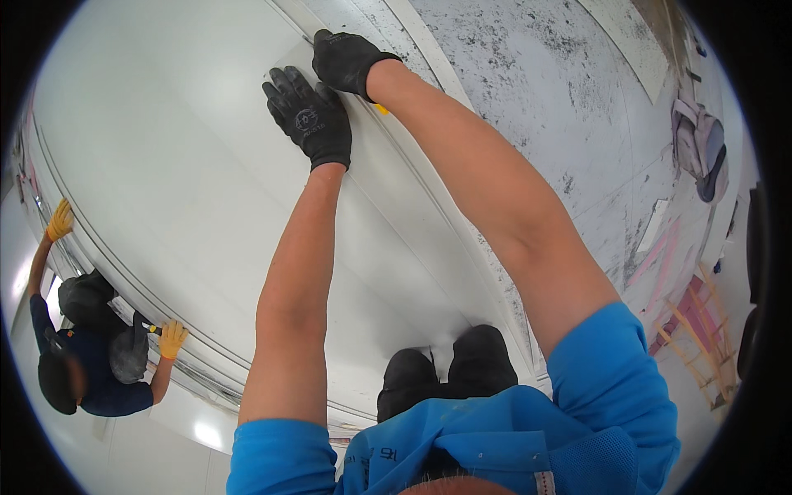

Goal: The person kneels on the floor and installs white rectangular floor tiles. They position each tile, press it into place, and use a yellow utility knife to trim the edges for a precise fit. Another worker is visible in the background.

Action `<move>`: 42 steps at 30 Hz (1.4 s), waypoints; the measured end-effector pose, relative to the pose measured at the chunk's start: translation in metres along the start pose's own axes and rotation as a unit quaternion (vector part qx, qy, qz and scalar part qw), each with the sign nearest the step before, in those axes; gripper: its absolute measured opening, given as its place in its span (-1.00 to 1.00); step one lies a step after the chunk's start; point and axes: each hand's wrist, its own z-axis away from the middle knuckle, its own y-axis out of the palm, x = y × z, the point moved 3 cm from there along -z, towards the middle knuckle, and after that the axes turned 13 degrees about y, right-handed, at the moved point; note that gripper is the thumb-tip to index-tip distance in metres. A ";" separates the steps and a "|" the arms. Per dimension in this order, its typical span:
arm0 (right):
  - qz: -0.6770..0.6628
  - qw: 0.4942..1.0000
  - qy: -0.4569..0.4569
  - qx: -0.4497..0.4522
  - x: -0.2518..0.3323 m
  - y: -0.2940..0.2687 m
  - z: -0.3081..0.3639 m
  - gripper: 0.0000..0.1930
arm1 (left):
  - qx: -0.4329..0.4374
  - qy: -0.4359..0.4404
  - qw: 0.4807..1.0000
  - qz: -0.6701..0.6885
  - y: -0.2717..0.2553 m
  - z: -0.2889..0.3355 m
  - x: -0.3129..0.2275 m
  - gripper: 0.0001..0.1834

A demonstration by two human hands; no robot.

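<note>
A large white panel [181,173] spreads out under both of my hands, with long grooved strips along its right edge. My left hand [307,115], in a black coated glove, lies flat on the panel near that edge, fingers stretched out. Just beyond and to the right, my right hand [348,62], gloved alike, is closed at the grooved edge. A small yellow end of a tool [380,109] shows beside its wrist; the rest is hidden beneath the hand, so its kind cannot be made out.
A co-worker [107,363] in dark clothes and yellow gloves is at the panel's far left edge. Right of the panel lies a scuffed grey surface [528,91]. Grey cloth [700,144] lies at the far right, above a wooden frame [701,338] with pink material.
</note>
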 end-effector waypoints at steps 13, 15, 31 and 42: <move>0.025 0.999 0.025 -0.002 0.007 -0.001 0.008 -0.63 | -0.004 -0.007 1.000 0.022 -0.001 -0.004 -0.002 -0.38; 0.039 0.999 0.020 0.013 0.009 -0.006 0.009 -0.62 | -0.003 -0.008 1.000 0.022 -0.001 -0.003 -0.001 -0.38; 0.080 0.996 0.037 0.027 0.013 -0.007 0.026 -0.65 | -0.019 0.024 0.999 -0.009 0.004 -0.005 0.004 -0.38; -0.027 0.989 0.129 0.069 -0.072 0.029 0.179 -0.76 | 0.010 0.043 0.999 -0.014 0.013 -0.022 0.013 -0.40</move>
